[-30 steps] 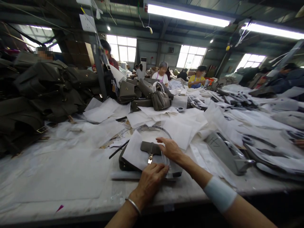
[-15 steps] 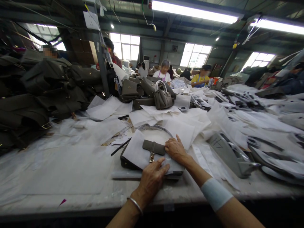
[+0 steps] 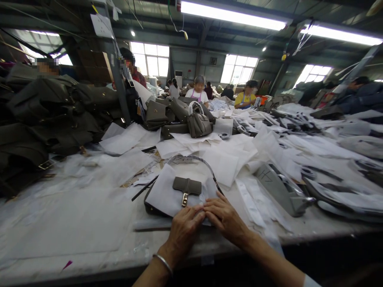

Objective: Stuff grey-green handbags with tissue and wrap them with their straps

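Note:
A dark grey handbag [image 3: 149,206] lies on the table in front of me, white paper [image 3: 163,190] over its front. The bag's flap tab [image 3: 187,186] and gold clasp [image 3: 185,199] show above the paper. My left hand [image 3: 186,227] rests at the bag's lower edge below the clasp, fingers together, on the paper. Beside it my right hand [image 3: 225,217] lies over the bag's lower right part, fingers stretched out and fingertips close to the left ones. The wrapped handle [image 3: 194,158] arches behind the bag.
Dark bags [image 3: 50,103] are piled high at the left. A grey tape dispenser [image 3: 277,187] stands to the right, near more bag parts [image 3: 338,195]. White sheets [image 3: 221,159] cover much of the table. Several people work farther back.
My right hand has moved down from beside the flap tab to the bag's lower right, close to my left hand. The view has shifted slightly right.

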A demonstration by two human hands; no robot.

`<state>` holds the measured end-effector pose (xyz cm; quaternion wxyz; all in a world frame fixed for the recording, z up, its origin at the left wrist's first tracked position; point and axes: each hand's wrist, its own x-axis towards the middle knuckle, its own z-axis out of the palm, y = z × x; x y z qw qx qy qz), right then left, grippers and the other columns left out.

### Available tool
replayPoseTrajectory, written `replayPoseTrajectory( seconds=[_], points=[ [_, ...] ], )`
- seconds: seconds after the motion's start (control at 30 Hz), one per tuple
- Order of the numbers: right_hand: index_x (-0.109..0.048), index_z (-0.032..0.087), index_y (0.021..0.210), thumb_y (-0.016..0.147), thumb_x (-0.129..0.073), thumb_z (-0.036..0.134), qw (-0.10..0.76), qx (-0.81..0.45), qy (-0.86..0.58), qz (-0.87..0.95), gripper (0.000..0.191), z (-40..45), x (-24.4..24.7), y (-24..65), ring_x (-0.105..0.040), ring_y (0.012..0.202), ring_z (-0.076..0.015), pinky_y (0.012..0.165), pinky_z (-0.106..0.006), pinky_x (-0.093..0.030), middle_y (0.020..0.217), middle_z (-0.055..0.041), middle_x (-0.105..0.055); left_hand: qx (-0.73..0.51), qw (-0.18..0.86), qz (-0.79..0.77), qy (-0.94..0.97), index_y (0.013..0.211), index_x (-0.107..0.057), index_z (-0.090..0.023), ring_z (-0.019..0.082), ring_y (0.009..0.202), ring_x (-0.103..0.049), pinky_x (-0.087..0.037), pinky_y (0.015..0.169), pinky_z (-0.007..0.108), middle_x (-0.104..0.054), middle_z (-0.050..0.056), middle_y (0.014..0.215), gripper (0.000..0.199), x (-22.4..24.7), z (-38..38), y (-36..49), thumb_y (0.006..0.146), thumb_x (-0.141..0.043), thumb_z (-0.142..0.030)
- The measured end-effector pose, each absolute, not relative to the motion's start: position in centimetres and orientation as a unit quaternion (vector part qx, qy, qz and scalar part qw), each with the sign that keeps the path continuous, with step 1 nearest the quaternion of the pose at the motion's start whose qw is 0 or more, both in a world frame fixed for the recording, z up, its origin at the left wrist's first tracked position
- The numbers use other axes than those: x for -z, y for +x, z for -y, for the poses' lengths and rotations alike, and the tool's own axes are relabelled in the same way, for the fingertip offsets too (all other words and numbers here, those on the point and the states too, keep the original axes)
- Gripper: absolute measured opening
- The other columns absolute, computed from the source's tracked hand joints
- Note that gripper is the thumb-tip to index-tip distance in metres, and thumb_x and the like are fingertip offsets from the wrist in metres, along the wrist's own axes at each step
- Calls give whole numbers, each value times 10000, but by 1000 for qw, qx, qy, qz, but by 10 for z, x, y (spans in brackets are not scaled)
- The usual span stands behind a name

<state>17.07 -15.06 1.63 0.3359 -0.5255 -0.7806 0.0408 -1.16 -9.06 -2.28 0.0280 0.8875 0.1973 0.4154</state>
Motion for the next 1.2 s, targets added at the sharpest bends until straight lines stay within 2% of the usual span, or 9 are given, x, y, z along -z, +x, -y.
replayPoseTrajectory(
  seconds=[0.1, 0.17, 0.3, 0.43, 0.6, 0.73, 0.83, 1.03, 1.2],
  points=[
    [-691, 262, 920, 932, -575, 252, 429, -20, -508, 746, 117, 150, 2, 173, -683, 961, -209, 1153, -527, -316, 922, -22, -729, -411, 49, -199, 888, 1064, -652, -216, 167, 862, -654, -561, 776, 296, -712, 49, 1006, 226, 21, 91, -12, 982, -442, -205],
    [-651, 254, 811, 925, -574, 255, 458, -8, -506, 731, 137, 146, 9, 173, -684, 890, -201, 1134, -523, -349, 845, -10, -704, -412, 58, -194, 888, 1074, -647, -209, 175, 894, -655, -565, 795, 309, -708, 57, 1027, 218, 21, 91, -12, 970, -455, -206],
    [-633, 238, 780, 938, -543, 242, 457, 4, -501, 734, 181, 142, 10, 172, -674, 865, -189, 1097, -508, -398, 821, -19, -685, -417, 70, -151, 894, 1118, -635, -192, 188, 1125, -618, -518, 987, 360, -696, 72, 1144, 236, 23, 91, -13, 975, -447, -195],
    [-677, 224, 882, 954, -539, 219, 441, -19, -489, 752, 155, 156, -2, 179, -673, 956, -200, 1096, -504, -409, 884, -41, -711, -401, 79, -127, 904, 1194, -615, -220, 156, 1146, -627, -476, 1057, 382, -705, 42, 1169, 294, 28, 91, -14, 988, -419, -144],
    [-676, 195, 981, 910, -609, 146, 401, 6, -464, 790, 109, 211, -9, 192, -643, 1043, -216, 1047, -450, -472, 963, -59, -708, -357, 101, -132, 919, 1211, -622, -230, 187, 1191, -614, -469, 1070, 406, -694, 64, 1206, 289, 30, 90, -16, 965, -482, -170],
    [-621, 169, 1232, 920, -630, 221, 269, 40, -453, 849, 316, 246, 11, 189, -577, 1176, -251, 1070, -454, -441, 1191, -107, -664, -329, 100, -129, 930, 1270, -586, -241, 203, 1238, -582, -439, 1098, 426, -669, 58, 1259, 324, 27, 90, -19, 952, -534, -205],
    [-574, 163, 1318, 954, -541, 186, 247, 84, -477, 840, 366, 244, 30, 175, -538, 1216, -260, 1056, -452, -415, 1268, -123, -627, -314, 92, -123, 937, 1294, -566, -236, 210, 1261, -563, -422, 1110, 432, -650, 59, 1294, 344, 25, 90, -21, 951, -549, -226],
    [-664, 212, 1139, 977, -510, 186, 316, 106, -492, 804, 226, 220, 35, 149, -597, 970, -200, 906, -370, -377, 1046, -49, -704, -333, 73, -132, 931, 1261, -583, -243, 195, 1223, -591, -448, 1075, 408, -665, 48, 1268, 307, 26, 91, -19, 962, -531, -196],
    [-677, 229, 998, 967, -548, 195, 360, 71, -499, 785, 137, 219, 26, 147, -596, 936, -199, 928, -381, -323, 908, -11, -708, -374, 65, -146, 914, 1177, -614, -234, 173, 1071, -658, -504, 969, 346, -712, 40, 1142, 228, 22, 91, -12, 962, -541, -218]
  ],
)
